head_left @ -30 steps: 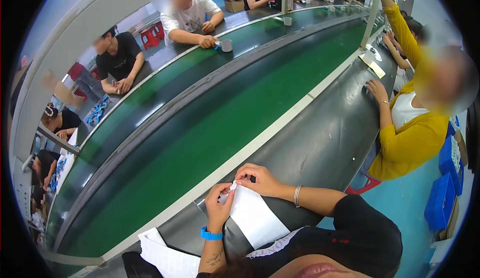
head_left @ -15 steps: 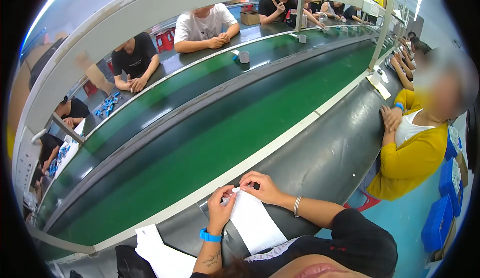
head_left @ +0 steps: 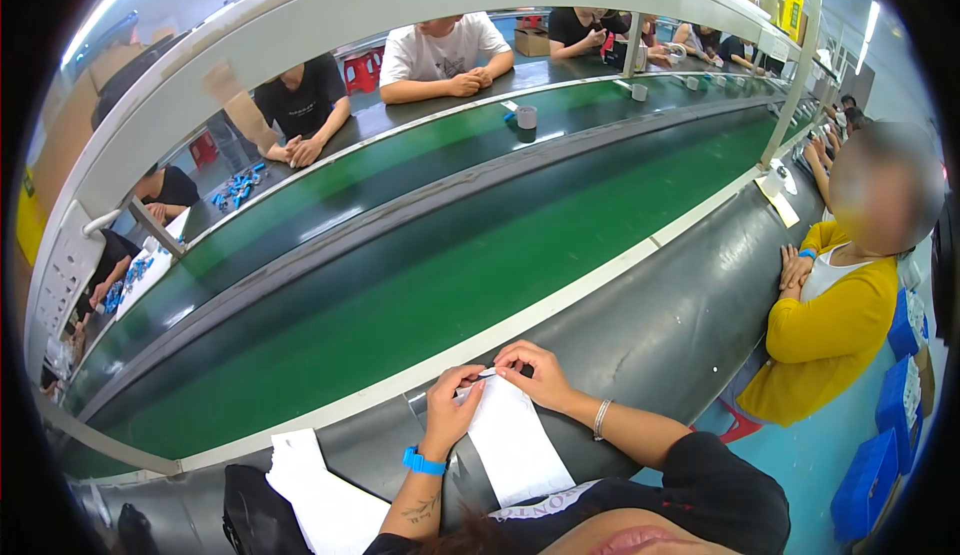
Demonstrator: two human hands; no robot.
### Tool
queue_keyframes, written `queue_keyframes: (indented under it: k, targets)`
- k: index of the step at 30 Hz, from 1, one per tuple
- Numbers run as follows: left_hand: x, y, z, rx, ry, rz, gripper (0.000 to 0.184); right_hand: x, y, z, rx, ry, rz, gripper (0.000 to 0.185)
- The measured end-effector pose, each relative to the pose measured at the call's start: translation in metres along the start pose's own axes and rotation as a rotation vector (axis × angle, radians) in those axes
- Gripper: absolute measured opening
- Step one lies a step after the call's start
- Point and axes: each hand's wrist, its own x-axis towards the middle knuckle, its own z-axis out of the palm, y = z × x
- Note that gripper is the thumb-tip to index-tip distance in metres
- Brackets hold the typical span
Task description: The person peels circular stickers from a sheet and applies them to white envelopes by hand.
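A long white sheet of paper (head_left: 511, 445) lies on the dark bench in front of me, reaching down to my shirt. At its far end, my left hand (head_left: 452, 405) and my right hand (head_left: 535, 375) meet, fingers pinched on a small white piece (head_left: 488, 372) with a dark edge. I cannot tell whether this piece is separate or the paper's own folded end. The left hand wears a blue wristband (head_left: 423, 463); the right has a bracelet (head_left: 601, 419). Left of my forearm lies a stack of white paper (head_left: 315, 490).
A green conveyor belt (head_left: 400, 345) runs beyond the bench's pale rail (head_left: 560, 305). To my right sits a person in a yellow top (head_left: 835, 305), arms folded on the bench. A black bag (head_left: 255, 510) is at the left. Blue crates (head_left: 865, 485) stand on the floor at right.
The view has turned slightly, shifting the scene. My fingers still pinch at the paper's far end; a dark edge now shows on the white piece between them.
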Motion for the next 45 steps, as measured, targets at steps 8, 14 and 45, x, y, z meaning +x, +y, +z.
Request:
queue_keyframes:
  k: [8,14,45]
  targets:
    - [0.0013,0.0047,-0.0018,0.006,0.001,0.032,0.025,-0.0004,0.0004,0.0013,0.002,0.008,0.007,0.01]
    - [0.0022,0.0012,-0.0009,0.004,0.006,0.043,0.026,0.0006,-0.0009,0.0008,-0.021,0.019,0.001,0.01]
    - [0.0018,0.0035,-0.0007,-0.011,-0.016,0.028,0.034,-0.0002,-0.0033,0.0001,0.009,0.034,0.007,0.009]
